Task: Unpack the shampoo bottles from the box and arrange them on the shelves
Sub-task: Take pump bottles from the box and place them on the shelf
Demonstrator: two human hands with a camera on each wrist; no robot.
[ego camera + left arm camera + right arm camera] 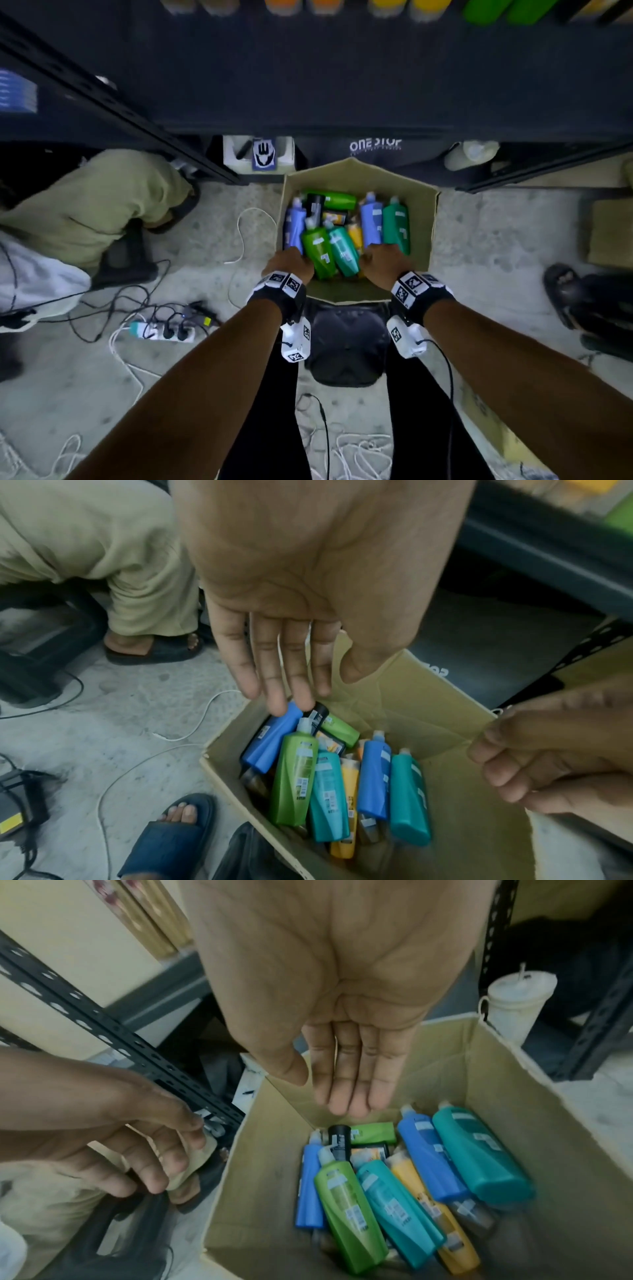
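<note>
An open cardboard box [421, 212] stands on the floor before the dark metal shelves [308, 85]. Several shampoo bottles lie in it: a light green one [318, 250], a teal one [344, 253], a blue one [371, 222], another teal one [396, 226] and a yellow one [355, 236]. My left hand [289, 263] hovers at the box's near left corner. In the left wrist view its fingers [274, 696] are straight and hold nothing. My right hand [387, 260] hangs over the near right side. Its fingers [346, 1096] are straight and empty above the bottles.
Orange, yellow and green bottles [489, 10] line the shelf at the top edge. A person in khaki trousers [96, 205] crouches at the left. A power strip [161, 330] and cables lie on the floor. A black stool [346, 342] sits between my legs.
</note>
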